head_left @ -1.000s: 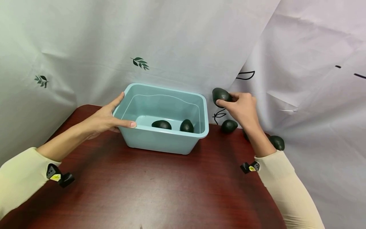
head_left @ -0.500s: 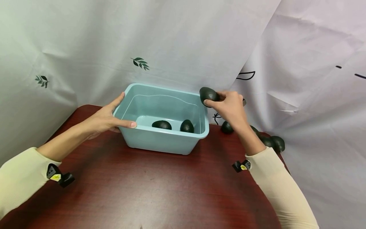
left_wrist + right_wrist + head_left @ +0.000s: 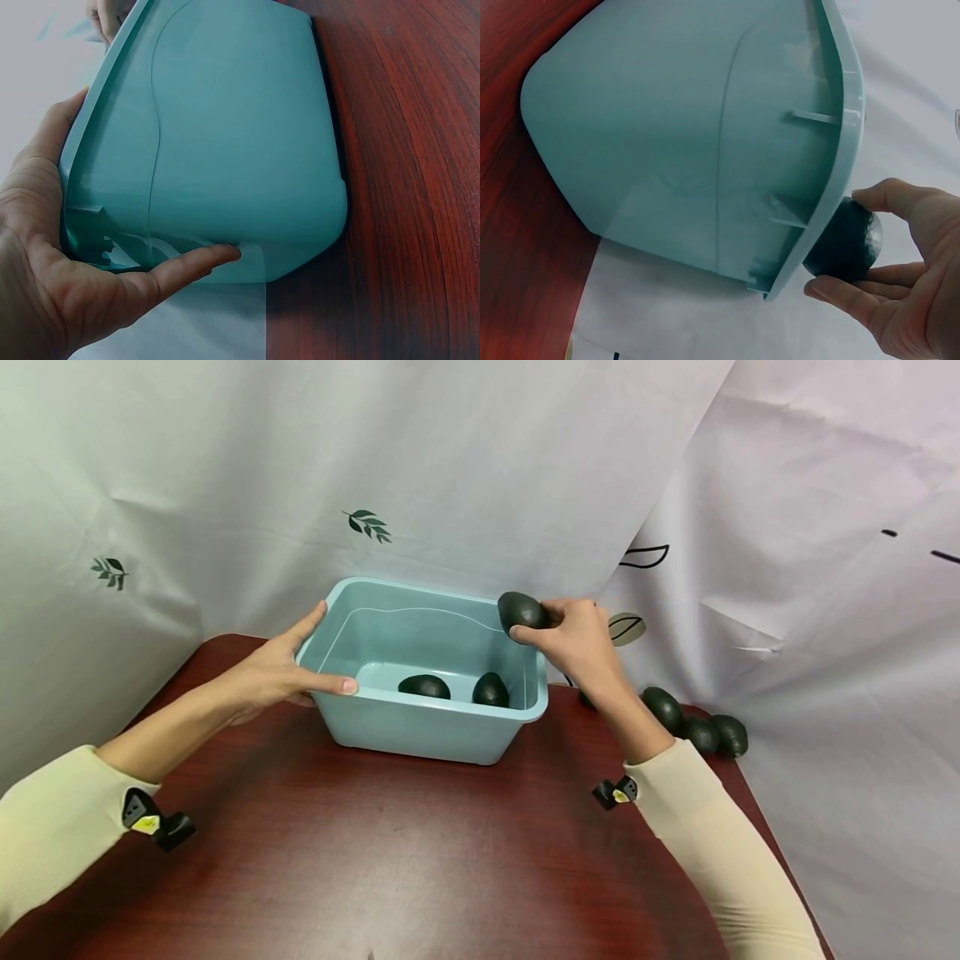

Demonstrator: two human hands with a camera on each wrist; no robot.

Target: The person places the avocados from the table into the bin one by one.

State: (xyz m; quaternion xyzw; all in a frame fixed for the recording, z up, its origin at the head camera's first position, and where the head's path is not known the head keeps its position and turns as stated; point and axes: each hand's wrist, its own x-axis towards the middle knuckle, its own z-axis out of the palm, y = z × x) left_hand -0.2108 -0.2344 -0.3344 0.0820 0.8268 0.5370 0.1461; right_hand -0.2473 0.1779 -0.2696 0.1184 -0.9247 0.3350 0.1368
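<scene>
My right hand (image 3: pixel 577 635) pinches a dark green avocado (image 3: pixel 520 614) between thumb and fingers, above the right end of a light blue plastic tub (image 3: pixel 420 731). In the right wrist view, part of that avocado (image 3: pixel 844 244) is hidden behind the tub's rim. At the tub's left end my left hand (image 3: pixel 266 677) rests against a corner with spread, straight fingers; the left wrist view has one finger (image 3: pixel 199 264) pointing down along the end wall. Inside the tub lie two avocados, one on its side (image 3: pixel 423 686) and one (image 3: pixel 491 691) nearer the right wall.
Right of the tub, on the dark red table (image 3: pixel 420 860), three avocados lie together, the nearest to my forearm being this avocado (image 3: pixel 662 708). Another avocado (image 3: pixel 587 700) is mostly hidden by my right hand and wrist. A white curtain (image 3: pixel 465 468) hangs behind the table.
My right hand has carried its avocado leftward, from beside the tub to over its right end. The forearm has uncovered avocados at the right. The left hand and tub stay put.
</scene>
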